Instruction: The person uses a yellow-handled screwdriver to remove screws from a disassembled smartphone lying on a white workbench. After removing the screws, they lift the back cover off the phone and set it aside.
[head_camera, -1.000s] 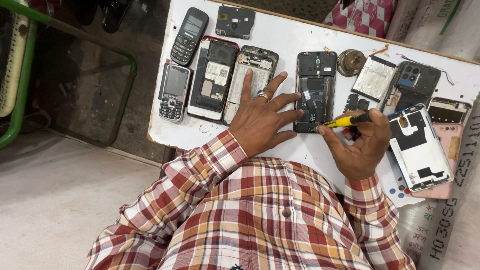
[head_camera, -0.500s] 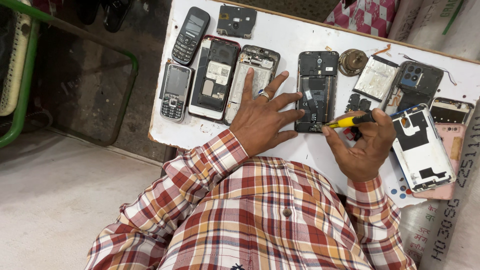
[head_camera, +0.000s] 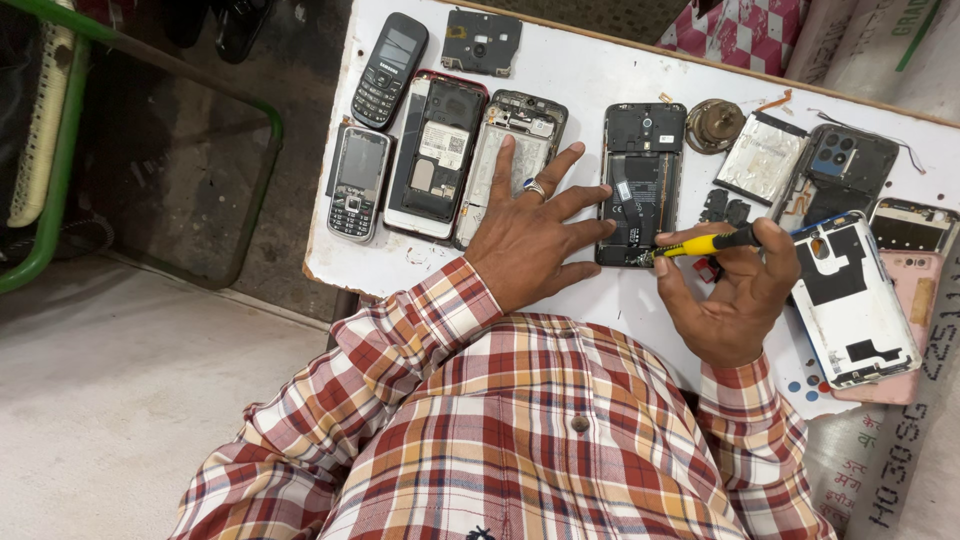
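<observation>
Left hand (head_camera: 530, 235): flat, fingers spread, pinning opened black smartphone with bare internals (head_camera: 640, 185) on white desk (head_camera: 600, 75). Right hand (head_camera: 730, 295): grip closed on yellow-handled screwdriver (head_camera: 700, 244), tip at phone's lower edge. Step judged: unscrewing; calls for steady tip.

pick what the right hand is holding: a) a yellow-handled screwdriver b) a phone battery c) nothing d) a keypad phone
a: the right hand pinches a yellow-handled screwdriver, its tip at the lower edge of the opened black phone that the left hand steadies.
</observation>
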